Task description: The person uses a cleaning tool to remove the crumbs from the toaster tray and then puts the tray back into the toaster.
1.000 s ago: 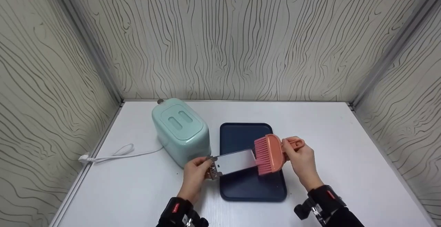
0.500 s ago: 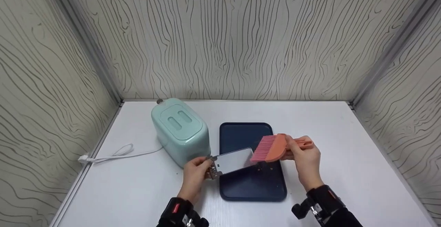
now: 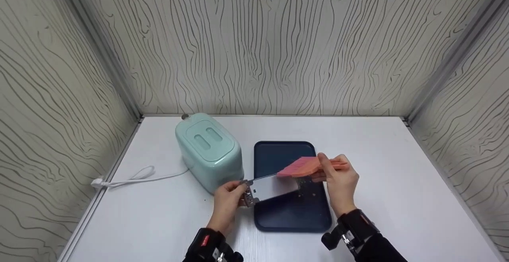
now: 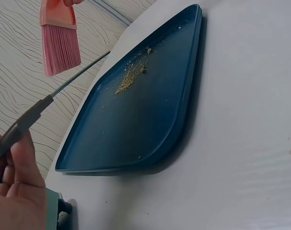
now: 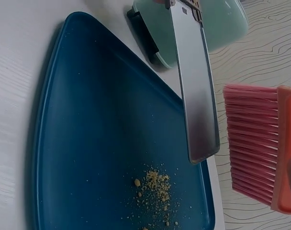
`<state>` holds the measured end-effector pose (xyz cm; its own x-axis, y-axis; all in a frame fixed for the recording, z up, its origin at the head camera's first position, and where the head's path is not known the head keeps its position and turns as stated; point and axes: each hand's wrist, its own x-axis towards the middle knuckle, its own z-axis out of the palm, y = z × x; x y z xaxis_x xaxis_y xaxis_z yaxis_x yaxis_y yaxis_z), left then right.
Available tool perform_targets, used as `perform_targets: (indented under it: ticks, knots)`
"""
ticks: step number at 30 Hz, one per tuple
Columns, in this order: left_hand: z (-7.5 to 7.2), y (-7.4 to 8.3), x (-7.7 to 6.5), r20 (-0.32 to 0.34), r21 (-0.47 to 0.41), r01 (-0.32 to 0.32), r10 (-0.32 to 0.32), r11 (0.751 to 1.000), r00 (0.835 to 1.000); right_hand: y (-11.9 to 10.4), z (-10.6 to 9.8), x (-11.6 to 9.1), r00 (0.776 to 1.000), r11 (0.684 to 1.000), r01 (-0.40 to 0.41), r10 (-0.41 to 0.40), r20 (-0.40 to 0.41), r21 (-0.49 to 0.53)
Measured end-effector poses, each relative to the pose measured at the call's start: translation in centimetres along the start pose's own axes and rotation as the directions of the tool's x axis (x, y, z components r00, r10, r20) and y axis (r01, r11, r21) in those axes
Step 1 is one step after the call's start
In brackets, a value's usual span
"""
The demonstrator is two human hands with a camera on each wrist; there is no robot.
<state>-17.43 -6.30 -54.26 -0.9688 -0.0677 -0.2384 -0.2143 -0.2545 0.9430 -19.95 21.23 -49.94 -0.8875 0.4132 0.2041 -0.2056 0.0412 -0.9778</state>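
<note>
My left hand [image 3: 227, 204] pinches the brown end of a toaster's flat metal crumb tray [image 3: 272, 187], holding it out over a dark blue tray [image 3: 294, 218]. In my right hand [image 3: 342, 182] is an orange hand brush [image 3: 314, 167] with pink bristles [image 5: 251, 143], gripped by its handle. The bristles overlap the crumb tray's far end in the head view; in the left wrist view they hang just above it. Loose tan crumbs [image 5: 157, 189] lie in a small heap on the blue tray, below the crumb tray's free end.
A mint-green toaster [image 3: 208, 146] stands left of the blue tray, close to my left hand. Its white cord and plug [image 3: 97, 183] trail to the table's left edge. Patterned panels [image 3: 254, 47] enclose the back and sides of the white table [image 3: 159, 222].
My right hand has tilted the brush flatter and brought its bristles left over the crumb tray. Crumbs now show on the blue tray near the crumb tray's end. My left hand has barely moved.
</note>
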Motion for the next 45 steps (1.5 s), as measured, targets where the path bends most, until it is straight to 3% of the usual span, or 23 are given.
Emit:
perform_targets:
  ticks: [6, 16, 31, 40, 45]
  knots:
    - [0.0, 0.1, 0.0, 0.023, 0.001, 0.002, -0.002, 1.000, 1.000, 0.8, -0.1, -0.1, 0.998, 0.997, -0.065, 0.064, -0.014, -0.046]
    - [-0.3, -0.1, 0.0, 0.046, -0.002, -0.011, 0.012, 1.000, 0.999, 1.0, -0.6, -0.4, 0.997, 0.994, -0.070, 0.069, -0.016, -0.087]
    - [-0.4, -0.1, 0.1, 0.013, 0.001, -0.011, 0.011, 1.000, 1.000, 1.3, -2.0, -1.3, 0.996, 0.989, -0.085, 0.085, -0.006, -0.117]
    - [-0.5, 0.1, -0.1, 0.018, -0.011, -0.001, 0.001, 1.000, 1.000, 1.6, -3.3, -1.3, 0.986, 0.980, -0.169, 0.169, -0.005, -0.107]
    - [-0.5, 0.1, -0.2, 0.013, -0.015, 0.001, -0.001, 1.000, 1.000, 1.6, -3.7, -1.3, 0.985, 0.980, -0.173, 0.173, -0.015, -0.098]
